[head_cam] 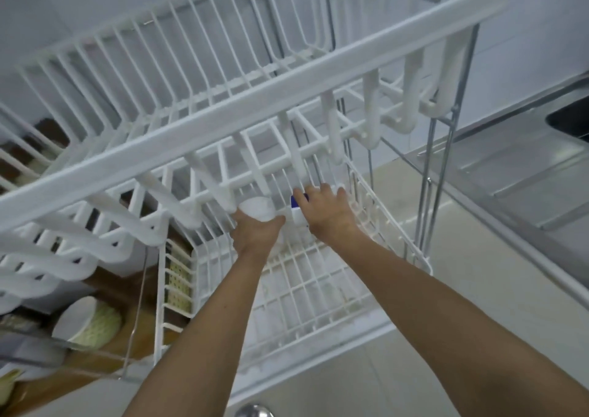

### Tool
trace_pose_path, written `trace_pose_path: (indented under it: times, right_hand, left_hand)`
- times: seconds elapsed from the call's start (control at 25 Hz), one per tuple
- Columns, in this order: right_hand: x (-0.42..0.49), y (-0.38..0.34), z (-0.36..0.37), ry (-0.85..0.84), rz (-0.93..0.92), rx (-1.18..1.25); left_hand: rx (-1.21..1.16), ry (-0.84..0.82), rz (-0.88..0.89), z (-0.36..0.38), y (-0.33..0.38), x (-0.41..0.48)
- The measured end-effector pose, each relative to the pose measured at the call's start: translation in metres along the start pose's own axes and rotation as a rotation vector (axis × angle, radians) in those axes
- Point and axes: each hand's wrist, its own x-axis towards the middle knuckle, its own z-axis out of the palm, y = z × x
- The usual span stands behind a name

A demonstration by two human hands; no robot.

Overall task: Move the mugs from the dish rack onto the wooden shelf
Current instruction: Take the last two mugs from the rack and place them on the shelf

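A white two-tier dish rack point(242, 75) fills the view. Both my arms reach into its lower basket point(318, 276), under the upper tier. My left hand point(255, 235) is closed around a white mug point(257, 211) whose round base points up. Just to its right, my right hand point(328, 209) grips a white mug with a blue band point(296, 207); most of that mug is hidden by my fingers. The wooden shelf point(134, 317) shows at the lower left, behind and below the rack's left side.
A white-and-green bowl point(87, 327) lies on the wooden shelf at the left. A cutlery holder point(177, 276) hangs on the basket's left end. Hooks point(373, 120) dangle from the upper tier above my hands. A steel sink and drainboard point(526, 168) lie to the right.
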Motion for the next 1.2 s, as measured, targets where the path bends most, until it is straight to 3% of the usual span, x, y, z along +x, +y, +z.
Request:
trace_pose_path:
  times: [0.08, 0.2, 0.4, 0.52, 0.68, 1.0, 1.2]
  right_hand:
    - [-0.004, 0.001, -0.002, 0.015, 0.012, 0.037]
    - [-0.025, 0.001, -0.021, 0.113, 0.080, 0.215]
    - [-0.088, -0.006, -0.068, 0.334, 0.335, 0.844]
    - [-0.146, -0.027, -0.103, 0.452, 0.376, 1.075]
    - [-0.212, -0.088, -0.148, 0.532, 0.293, 1.140]
    - [-0.281, -0.271, -0.199, 0.487, 0.013, 1.333]
    - [-0.220, -0.357, -0.226, 0.362, -0.116, 1.323]
  left_hand:
    - [-0.114, 0.020, -0.027, -0.003, -0.002, -0.005]
    - [-0.167, 0.108, 0.120, -0.011, -0.002, -0.030]
    - [-0.408, 0.144, 0.414, -0.052, -0.014, -0.106]
    - [-0.515, 0.083, 0.523, -0.099, -0.054, -0.167]
    - [-0.394, 0.072, 0.603, -0.174, -0.141, -0.225]
    - [-0.326, 0.330, 0.434, -0.320, -0.271, -0.225]
    - [-0.376, 0.417, 0.333, -0.348, -0.291, -0.194]
